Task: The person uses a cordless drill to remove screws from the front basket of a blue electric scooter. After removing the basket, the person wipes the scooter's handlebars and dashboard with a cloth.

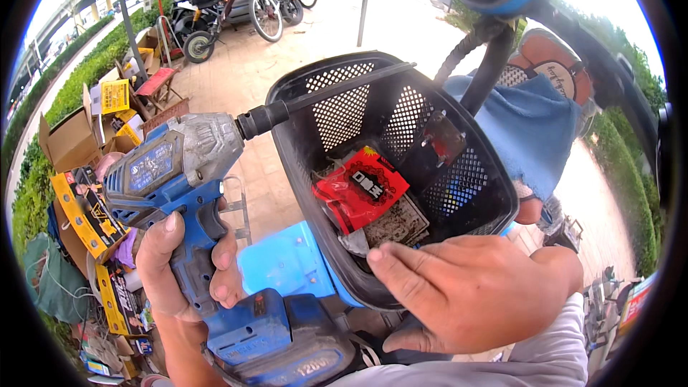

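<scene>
The left hand (163, 272) grips a blue and grey power drill (172, 165) in the left half of the frame; its fingers are curled around the handle, the thumb on the near side and fingertips showing on the other. The battery (304, 347) sits at the bottom, left of centre, and a long dark bit (344, 89) runs from the drill's nose up and right over a black basket (287, 111).

The right hand (476, 290), lower right of centre, reaches leftward over the basket's near rim — palm down, holding nothing that shows. Its fingers are stretched out and lie close together, the thumb apart below them (whether they touch the rim, I cannot tell).

In the basket, mid-frame, lies a red packet (369, 186) with black and yellow print. A blue cloth (534, 129) hangs at the upper right, bicycles (265, 14) stand at the top left of centre, and cardboard boxes (72, 147) are piled along the left — some yellow and black.
</scene>
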`<state>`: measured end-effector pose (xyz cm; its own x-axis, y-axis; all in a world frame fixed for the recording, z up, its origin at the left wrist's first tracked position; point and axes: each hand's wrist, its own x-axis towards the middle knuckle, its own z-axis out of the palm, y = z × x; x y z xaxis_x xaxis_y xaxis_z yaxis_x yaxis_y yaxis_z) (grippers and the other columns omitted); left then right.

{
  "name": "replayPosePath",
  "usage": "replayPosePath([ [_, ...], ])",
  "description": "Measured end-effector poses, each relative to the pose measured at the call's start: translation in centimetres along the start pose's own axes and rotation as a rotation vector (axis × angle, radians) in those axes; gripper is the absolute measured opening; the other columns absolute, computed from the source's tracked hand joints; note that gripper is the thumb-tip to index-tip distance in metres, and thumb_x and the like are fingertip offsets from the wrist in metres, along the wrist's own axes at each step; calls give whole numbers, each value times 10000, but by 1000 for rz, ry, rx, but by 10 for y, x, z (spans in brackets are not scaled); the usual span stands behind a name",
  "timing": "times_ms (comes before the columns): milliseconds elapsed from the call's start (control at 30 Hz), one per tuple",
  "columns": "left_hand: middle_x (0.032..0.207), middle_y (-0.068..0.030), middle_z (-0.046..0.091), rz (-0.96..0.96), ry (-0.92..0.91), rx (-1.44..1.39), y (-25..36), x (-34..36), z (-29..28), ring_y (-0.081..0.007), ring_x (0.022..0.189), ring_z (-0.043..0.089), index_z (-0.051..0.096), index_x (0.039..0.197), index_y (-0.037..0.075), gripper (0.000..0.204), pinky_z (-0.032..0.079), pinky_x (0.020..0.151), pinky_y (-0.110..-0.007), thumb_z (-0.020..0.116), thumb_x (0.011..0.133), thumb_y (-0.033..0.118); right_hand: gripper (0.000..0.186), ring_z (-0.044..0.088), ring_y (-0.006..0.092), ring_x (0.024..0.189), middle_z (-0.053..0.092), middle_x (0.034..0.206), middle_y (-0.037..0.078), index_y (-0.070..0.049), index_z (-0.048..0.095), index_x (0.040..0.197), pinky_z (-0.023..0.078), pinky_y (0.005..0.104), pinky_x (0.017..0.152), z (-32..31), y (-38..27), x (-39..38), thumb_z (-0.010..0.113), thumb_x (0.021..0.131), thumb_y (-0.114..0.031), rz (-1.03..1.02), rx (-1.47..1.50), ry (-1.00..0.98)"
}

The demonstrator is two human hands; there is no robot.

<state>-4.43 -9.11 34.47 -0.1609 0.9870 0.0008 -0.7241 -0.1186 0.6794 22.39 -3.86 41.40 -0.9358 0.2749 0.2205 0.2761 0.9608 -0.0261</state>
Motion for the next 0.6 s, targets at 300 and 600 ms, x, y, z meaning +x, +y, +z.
replayPosePath([
  [300,687,-187,580,-387,204,-49,65,19,23,-273,429,548,523,1095,-52,506,483,379,-369,677,744,279,566,620,384,943,519,1171,335,196,376,1219,531,382,760,27,-29,52,586,821,-147,444,343,-152],
  [600,750,-128,570,-698,332,-284,87,-19,62,-227,528,545,530,1070,-44,383,474,506,-348,608,789,204,588,425,384,1250,397,1355,290,110,334,1321,381,448,997,51,-68,60,516,803,-99,679,381,-239],
])
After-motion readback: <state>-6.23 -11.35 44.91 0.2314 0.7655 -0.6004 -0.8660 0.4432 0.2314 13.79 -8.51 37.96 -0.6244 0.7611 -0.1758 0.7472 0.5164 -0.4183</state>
